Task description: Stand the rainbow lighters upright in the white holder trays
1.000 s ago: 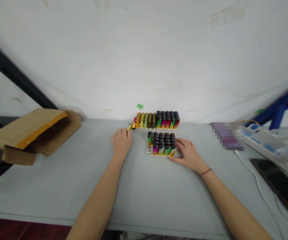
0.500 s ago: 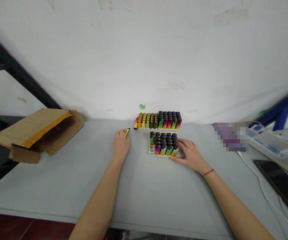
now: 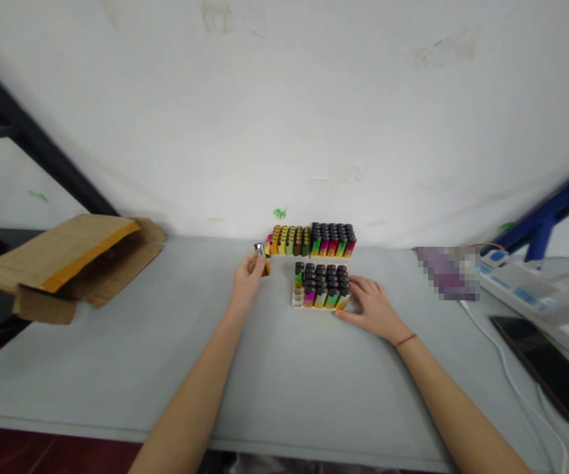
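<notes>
A cardboard box (image 3: 87, 253) lies opposite a black phone (image 3: 544, 368).

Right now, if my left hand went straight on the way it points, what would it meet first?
The lighter in your left hand would probably touch the yellow-topped lighters at the back first, near their left end, though depth is unclear.

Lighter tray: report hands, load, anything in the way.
Left hand: gripping one lighter. Right hand: at right end of tray. Tray: left column part-filled. More lighters stand behind it.

Room over near tabletop (image 3: 304, 382), lighter tray (image 3: 298, 301) beyond (right hand (image 3: 372, 309) at its right); lighter rows (image 3: 316, 243) behind
</notes>
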The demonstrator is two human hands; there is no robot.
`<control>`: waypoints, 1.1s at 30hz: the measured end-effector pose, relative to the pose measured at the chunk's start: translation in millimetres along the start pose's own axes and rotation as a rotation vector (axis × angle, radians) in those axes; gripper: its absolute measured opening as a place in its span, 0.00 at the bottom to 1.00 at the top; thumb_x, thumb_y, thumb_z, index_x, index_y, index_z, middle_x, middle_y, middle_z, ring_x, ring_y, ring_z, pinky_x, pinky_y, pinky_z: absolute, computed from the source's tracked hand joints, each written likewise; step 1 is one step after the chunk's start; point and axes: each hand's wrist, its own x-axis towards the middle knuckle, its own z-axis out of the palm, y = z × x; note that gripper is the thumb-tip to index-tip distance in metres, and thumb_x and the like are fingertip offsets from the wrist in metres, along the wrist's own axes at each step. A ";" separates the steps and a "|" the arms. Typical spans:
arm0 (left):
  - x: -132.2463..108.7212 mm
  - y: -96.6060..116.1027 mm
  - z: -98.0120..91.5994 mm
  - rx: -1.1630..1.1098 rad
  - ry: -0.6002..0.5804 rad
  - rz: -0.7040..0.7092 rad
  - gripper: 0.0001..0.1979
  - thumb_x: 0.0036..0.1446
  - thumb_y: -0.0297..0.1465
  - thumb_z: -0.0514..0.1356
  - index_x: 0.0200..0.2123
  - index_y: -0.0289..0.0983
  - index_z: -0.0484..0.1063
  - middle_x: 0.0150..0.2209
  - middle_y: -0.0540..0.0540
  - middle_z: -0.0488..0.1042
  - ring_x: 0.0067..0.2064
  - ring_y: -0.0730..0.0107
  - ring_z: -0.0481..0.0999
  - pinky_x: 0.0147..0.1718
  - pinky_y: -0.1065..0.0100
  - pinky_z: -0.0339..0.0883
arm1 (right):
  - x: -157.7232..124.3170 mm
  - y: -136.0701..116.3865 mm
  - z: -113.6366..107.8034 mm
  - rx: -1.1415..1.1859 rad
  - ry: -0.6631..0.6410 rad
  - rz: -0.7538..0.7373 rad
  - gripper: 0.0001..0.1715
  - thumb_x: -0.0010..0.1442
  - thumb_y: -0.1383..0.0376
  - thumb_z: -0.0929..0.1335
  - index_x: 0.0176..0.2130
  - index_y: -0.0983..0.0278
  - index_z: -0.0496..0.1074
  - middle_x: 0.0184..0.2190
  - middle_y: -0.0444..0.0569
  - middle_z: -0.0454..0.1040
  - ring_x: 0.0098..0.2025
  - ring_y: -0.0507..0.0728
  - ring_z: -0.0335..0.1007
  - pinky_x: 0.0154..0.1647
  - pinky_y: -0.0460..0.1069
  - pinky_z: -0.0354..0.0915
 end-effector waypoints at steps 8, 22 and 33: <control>-9.3 4.5 6.7 -0.092 -0.006 -0.037 0.10 0.46 0.34 0.56 0.34 0.40 0.62 0.21 0.57 0.67 0.25 0.74 0.71 0.28 0.72 0.64 | -0.8 2.6 0.9 -0.001 0.002 -0.024 0.36 0.58 0.42 0.68 0.55 0.63 0.71 0.57 0.61 0.72 0.56 0.69 0.67 0.58 0.65 0.61; -17.6 8.5 15.0 -0.124 -0.081 -0.290 0.22 0.59 0.47 0.49 0.19 0.40 0.56 0.13 0.58 0.48 0.14 0.81 0.45 0.13 0.76 0.41 | -0.7 1.1 0.5 -0.003 0.003 -0.024 0.36 0.59 0.42 0.68 0.54 0.65 0.71 0.56 0.61 0.72 0.56 0.68 0.67 0.57 0.64 0.61; -19.3 13.8 15.5 -0.229 -0.033 -0.295 0.26 0.62 0.46 0.46 0.16 0.39 0.50 0.14 0.57 0.42 0.14 0.81 0.41 0.12 0.76 0.38 | -0.9 2.0 0.6 -0.007 0.006 -0.036 0.36 0.59 0.42 0.68 0.56 0.63 0.71 0.56 0.61 0.72 0.57 0.69 0.67 0.58 0.65 0.61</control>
